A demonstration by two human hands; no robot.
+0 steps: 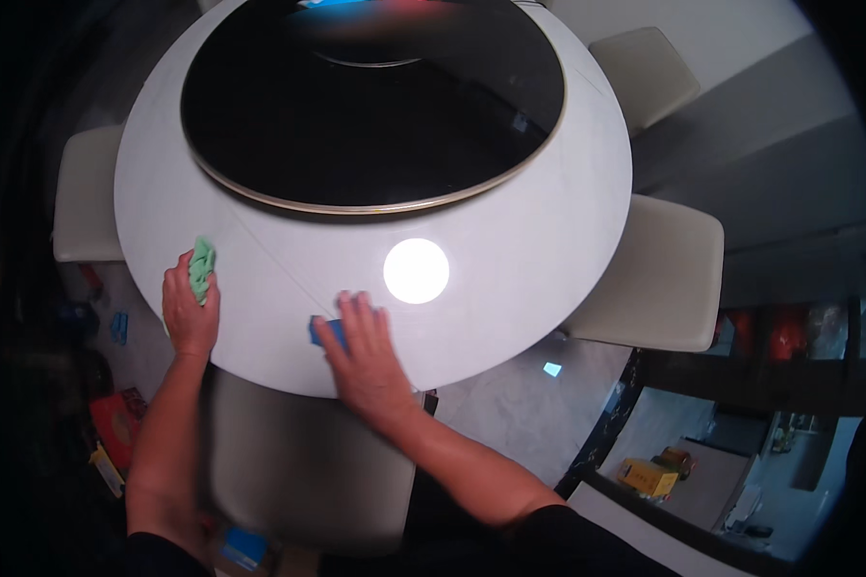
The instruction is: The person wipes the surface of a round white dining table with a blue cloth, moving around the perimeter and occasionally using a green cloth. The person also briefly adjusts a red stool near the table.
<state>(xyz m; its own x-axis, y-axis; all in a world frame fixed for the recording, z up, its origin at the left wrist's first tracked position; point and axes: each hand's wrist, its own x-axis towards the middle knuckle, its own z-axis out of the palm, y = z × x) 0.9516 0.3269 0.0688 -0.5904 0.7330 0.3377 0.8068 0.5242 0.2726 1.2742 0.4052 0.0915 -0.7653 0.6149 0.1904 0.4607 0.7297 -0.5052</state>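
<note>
A round white table (505,288) with a faint diagonal line on its top lies before me. My left hand (191,306) is closed around a crumpled green cloth (202,268) at the table's left front edge. Nearer the middle of the front edge, my right hand (364,353) lies palm down over a blue cloth or pad (326,332), which is mostly hidden beneath the thumb and fingers. Beyond both hands stands a black round turntable (375,137) with a light metallic rim. A bright round reflection shows to the right of my right hand.
A beige chair (310,461) stands close in front of me, against the table's near edge. Other beige chairs are at the left (90,195), right (657,274) and far right (642,79). Red packaging (119,425) lies on the floor at the lower left.
</note>
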